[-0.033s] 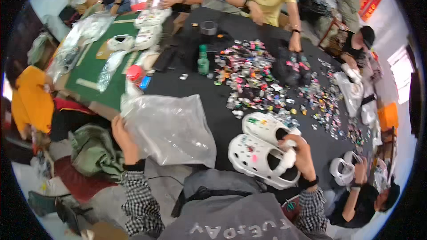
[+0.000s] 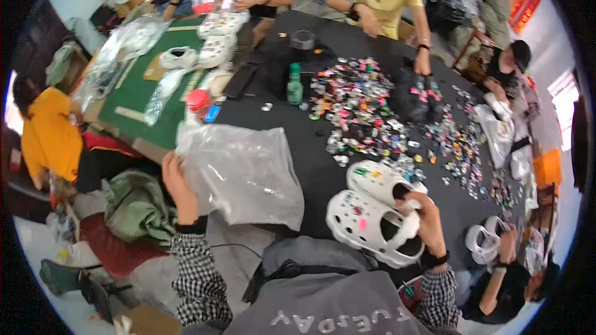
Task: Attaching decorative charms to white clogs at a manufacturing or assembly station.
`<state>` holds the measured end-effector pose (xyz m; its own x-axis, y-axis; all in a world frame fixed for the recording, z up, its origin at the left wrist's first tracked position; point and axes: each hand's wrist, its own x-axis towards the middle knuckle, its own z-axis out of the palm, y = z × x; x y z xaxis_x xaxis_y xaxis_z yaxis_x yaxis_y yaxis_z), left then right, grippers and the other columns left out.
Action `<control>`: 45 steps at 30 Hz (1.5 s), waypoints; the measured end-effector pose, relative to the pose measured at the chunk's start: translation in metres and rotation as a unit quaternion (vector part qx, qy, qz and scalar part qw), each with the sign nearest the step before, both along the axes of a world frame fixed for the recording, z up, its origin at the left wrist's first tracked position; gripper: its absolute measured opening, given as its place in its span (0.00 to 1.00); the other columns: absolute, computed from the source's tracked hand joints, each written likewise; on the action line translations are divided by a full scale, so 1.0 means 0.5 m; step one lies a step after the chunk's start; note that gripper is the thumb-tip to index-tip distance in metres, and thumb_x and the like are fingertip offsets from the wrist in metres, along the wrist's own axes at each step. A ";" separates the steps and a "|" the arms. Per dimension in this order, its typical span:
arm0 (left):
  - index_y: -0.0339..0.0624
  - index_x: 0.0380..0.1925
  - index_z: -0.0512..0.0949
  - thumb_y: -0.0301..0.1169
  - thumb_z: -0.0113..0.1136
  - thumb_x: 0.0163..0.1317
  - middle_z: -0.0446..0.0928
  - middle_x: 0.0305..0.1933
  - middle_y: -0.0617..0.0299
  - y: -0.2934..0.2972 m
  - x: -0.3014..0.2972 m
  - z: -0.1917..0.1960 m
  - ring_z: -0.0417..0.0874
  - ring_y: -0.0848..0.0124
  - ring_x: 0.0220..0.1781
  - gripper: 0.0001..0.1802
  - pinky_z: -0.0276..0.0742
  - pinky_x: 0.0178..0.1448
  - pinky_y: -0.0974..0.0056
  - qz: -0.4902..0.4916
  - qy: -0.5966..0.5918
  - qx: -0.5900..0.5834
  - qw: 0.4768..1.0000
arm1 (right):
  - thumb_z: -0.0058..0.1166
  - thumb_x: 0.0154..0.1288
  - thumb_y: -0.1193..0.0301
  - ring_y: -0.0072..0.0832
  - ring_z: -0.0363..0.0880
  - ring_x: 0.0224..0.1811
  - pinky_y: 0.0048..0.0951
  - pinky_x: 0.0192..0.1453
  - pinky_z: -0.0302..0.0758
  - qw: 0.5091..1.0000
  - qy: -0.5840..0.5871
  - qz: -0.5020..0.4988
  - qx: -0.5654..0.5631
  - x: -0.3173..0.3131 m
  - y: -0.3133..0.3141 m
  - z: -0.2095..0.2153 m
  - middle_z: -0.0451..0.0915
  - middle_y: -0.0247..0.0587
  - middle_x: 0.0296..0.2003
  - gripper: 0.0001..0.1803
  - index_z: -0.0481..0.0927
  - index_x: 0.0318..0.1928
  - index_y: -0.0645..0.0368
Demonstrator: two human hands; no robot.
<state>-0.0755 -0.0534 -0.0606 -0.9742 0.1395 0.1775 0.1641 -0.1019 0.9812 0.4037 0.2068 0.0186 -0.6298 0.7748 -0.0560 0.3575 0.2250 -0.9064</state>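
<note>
A clear plastic bag [image 2: 248, 180] lies spread toward the near edge of the black table, its left edge in my left hand [image 2: 179, 185], whose fingers are closed on it. To the right of the bag, my right hand [image 2: 428, 222] grips a pair of white clogs [image 2: 354, 214] at their heel straps. The two shoes sit side by side, toes pointing left and away from me. Small coloured charms are fixed on their perforated tops. My right fingertips are partly hidden by the straps.
Piles of small colourful charms [image 2: 354, 102] cover the table beyond the clogs. A green bottle [image 2: 294, 84], a red-lidded jar [image 2: 198, 100] and a tape roll [image 2: 302, 40] stand farther off. More white clogs [image 2: 217, 51] rest on the green mat [image 2: 136, 96]. Co-workers sit around; one hand at right holds white clogs [image 2: 483, 242].
The whole view has shifted slightly, so the table scene appears a little farther right. Both my hands keep their holds on the bag and the clogs.
</note>
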 end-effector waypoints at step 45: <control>0.39 0.65 0.60 0.23 0.58 0.54 0.60 0.65 0.48 0.077 0.209 -0.152 0.61 0.57 0.68 0.36 0.57 0.69 0.59 -0.382 -0.053 -0.211 0.898 | 0.50 0.60 0.78 0.50 0.57 0.64 0.38 0.70 0.53 0.936 0.076 0.343 -0.025 -0.254 -0.235 -0.166 0.60 0.57 0.54 0.35 0.54 0.68 0.56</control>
